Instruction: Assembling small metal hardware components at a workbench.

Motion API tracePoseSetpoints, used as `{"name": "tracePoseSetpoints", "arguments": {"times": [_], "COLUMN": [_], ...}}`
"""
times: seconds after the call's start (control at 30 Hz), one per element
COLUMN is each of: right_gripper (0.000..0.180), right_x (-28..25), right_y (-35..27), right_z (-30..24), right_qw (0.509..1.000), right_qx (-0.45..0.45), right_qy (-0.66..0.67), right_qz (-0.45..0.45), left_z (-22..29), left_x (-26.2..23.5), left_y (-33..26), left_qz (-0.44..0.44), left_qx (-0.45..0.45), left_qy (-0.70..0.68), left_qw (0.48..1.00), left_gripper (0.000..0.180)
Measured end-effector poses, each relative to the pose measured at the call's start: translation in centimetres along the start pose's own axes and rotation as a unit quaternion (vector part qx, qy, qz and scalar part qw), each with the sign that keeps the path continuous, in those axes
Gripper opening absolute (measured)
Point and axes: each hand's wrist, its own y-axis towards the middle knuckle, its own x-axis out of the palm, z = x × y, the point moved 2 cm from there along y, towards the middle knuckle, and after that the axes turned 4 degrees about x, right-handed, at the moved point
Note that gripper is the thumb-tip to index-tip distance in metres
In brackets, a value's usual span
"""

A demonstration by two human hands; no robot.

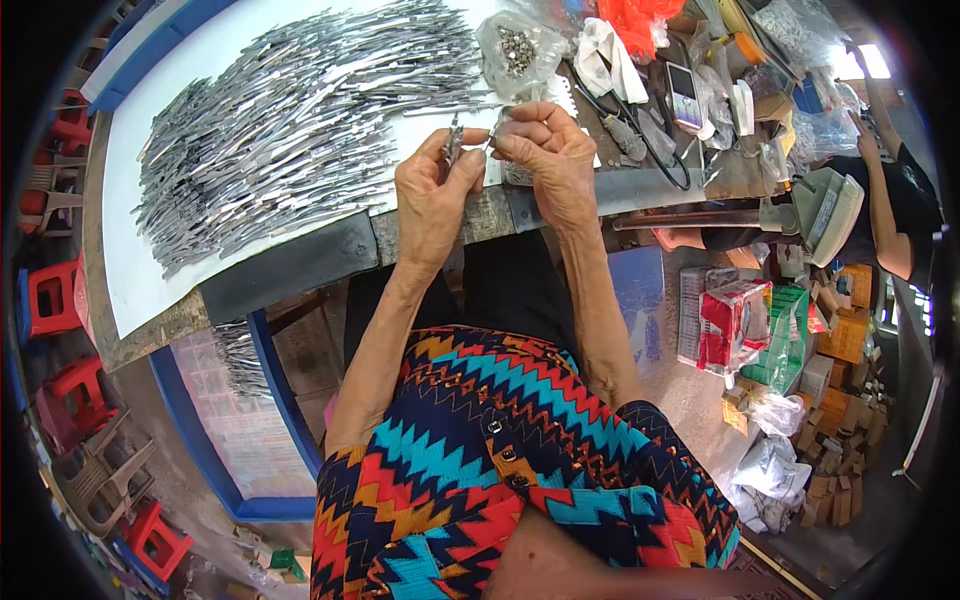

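Observation:
My left hand [434, 205] is closed over the table's front edge, pinching a slim silvery metal piece [454, 140] upright between thumb and fingers. Just beside it, my right hand [556, 165] has thumb and forefinger pressed together on a small shiny metal part [492, 141], whose kind is too small to tell. The two hands almost meet. To their left, a broad pile of thin metal strips [310, 130] covers the white table sheet [125, 220]. Beyond my right hand lies a clear plastic bag [497, 32] with many small metal parts [517, 52] in it.
The table's right side holds a white cloth [608, 62], a dark cable [672, 178], a phone-like device [684, 95] and plastic bags. A blue-framed tray [240, 430] with metal strips stands below left. Red stools [70, 405], crates [790, 335] and another person [895, 200] are around.

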Motion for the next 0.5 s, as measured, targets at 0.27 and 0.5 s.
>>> {"name": "tracePoseSetpoints", "arguments": {"times": [0.27, 0.5], "right_gripper": [0.027, 0.018], "right_x": [0.4, 1.1], "right_y": [-0.4, -0.8], "right_z": [0.5, 0.8], "right_qw": [0.999, 0.995], "right_qx": [-0.013, -0.061], "right_qy": [-0.008, -0.041], "right_qz": [0.041, 0.063], "left_z": [-0.2, -0.2], "left_x": [0.6, 0.7], "left_y": [-0.4, -0.1], "left_qz": [0.048, 0.053], "left_qx": [0.080, 0.090], "left_qy": [0.228, 0.226], "left_qw": [0.969, 0.968], "left_gripper": [0.016, 0.016]}}
